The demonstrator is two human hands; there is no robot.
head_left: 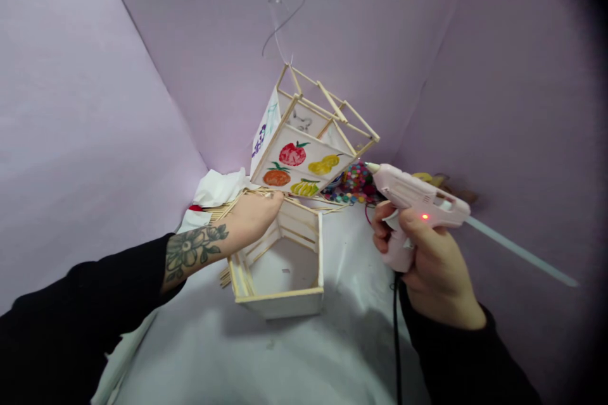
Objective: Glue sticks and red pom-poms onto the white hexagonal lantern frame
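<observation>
In my right hand (427,259) is a pale pink hot glue gun (408,193), gripped by its handle. Its red light is lit and a long glue stick (522,252) sticks out of the back. The nozzle points at the right corner of a paper lantern (304,161), a small gap apart. This lantern has a wooden stick frame, painted fruit on its white sides and a wire hook (287,3) on top; it is tilted. My left hand (256,218) is closed at its lower edge, holding it up, with most fingers hidden.
Below stands an open five-sided box (292,304) edged with wooden sticks. Behind it lie thin sticks (221,212), white tissue (221,186) and colourful pompoms (356,183). The glue gun's black cord (397,335) hangs downward. Pale purple panels (85,120) enclose the work area.
</observation>
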